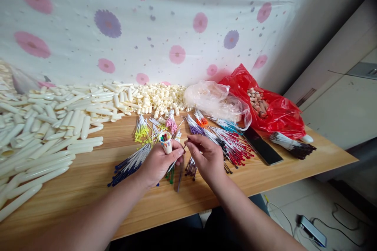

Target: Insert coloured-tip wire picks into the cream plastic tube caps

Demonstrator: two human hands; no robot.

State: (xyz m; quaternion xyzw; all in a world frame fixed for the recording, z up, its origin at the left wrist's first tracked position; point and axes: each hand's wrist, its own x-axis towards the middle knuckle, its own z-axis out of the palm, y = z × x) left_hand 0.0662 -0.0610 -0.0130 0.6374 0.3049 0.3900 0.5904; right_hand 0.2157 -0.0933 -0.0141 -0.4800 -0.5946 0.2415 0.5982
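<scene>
My left hand (161, 162) is closed around a cream slotted pen part (166, 147), held upright with several coloured refill ends showing in its top. My right hand (207, 157) pinches a thin dark piece just beside my left fingertips; its kind is too small to tell. Below the fingers a slim dark stick (179, 178) points down toward me. Bundles of thin white pen refills with coloured tips lie around both hands: blue (129, 166) to the left, red (235, 147) to the right, yellow (141, 129) and pink (171, 121) behind.
Cream pen barrels (55, 125) are heaped at left, with slotted cream parts (161, 98) at the back. A clear bag (216, 100) and a red bag (282, 115) stand back right. A black phone (262, 147) and dark-tipped refills (291, 145) lie near the table's (326, 153) right end.
</scene>
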